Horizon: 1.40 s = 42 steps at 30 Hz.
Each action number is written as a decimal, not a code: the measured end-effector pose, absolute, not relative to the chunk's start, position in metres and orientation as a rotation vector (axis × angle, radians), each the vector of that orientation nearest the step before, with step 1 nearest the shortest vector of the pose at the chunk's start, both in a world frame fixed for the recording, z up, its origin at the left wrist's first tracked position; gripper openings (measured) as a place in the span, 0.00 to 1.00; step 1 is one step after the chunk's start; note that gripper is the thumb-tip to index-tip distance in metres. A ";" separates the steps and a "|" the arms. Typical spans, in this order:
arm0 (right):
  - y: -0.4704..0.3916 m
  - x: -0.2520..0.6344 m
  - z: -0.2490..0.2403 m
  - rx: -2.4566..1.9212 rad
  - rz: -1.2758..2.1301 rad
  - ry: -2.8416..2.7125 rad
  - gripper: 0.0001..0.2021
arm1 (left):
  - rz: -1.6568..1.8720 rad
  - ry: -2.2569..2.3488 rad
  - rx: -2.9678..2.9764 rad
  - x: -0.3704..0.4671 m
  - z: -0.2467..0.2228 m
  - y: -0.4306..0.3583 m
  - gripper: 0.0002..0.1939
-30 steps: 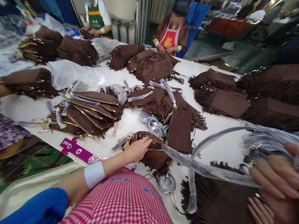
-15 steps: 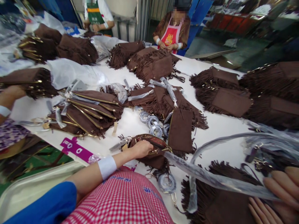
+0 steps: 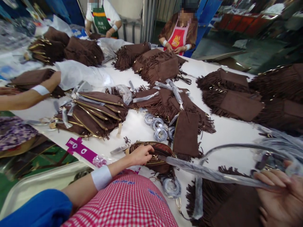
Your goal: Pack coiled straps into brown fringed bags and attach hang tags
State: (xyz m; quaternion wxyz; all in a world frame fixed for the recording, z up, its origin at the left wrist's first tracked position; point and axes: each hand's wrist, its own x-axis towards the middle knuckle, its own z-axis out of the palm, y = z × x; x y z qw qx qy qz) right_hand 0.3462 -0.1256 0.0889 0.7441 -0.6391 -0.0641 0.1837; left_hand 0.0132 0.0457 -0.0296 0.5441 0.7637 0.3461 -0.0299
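Observation:
At the table's near edge lies a brown fringed bag [image 3: 163, 164], its gold zip open on a patterned lining. My left hand [image 3: 141, 155] rests at the opening, fingers bent over the rim near a small metal clasp; what its fingertips hold is hidden. A strap in clear plastic wrap [image 3: 203, 171] runs from that clasp to the right. Its far end is held in my right hand [image 3: 276, 189], with the fingers curled round it. Below the strap lies another fringed brown bag [image 3: 227, 205].
Wrapped strap coils [image 3: 160, 134] lie beyond the open bag. Zipped bags [image 3: 92, 116] fan out at the left, near a purple card [image 3: 81, 150]. Another person's arm [image 3: 47, 87] reaches in from the left; two people stand across the white table [image 3: 220, 135].
The bag's mouth has opened wider and my left hand has shifted slightly left, fingers more spread. My right hand has come further into view. The other person's arm at left reaches further in.

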 end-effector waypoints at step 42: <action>-0.138 0.314 0.049 -2.053 0.218 -0.419 0.20 | -0.080 0.917 2.078 0.013 -0.047 0.045 0.13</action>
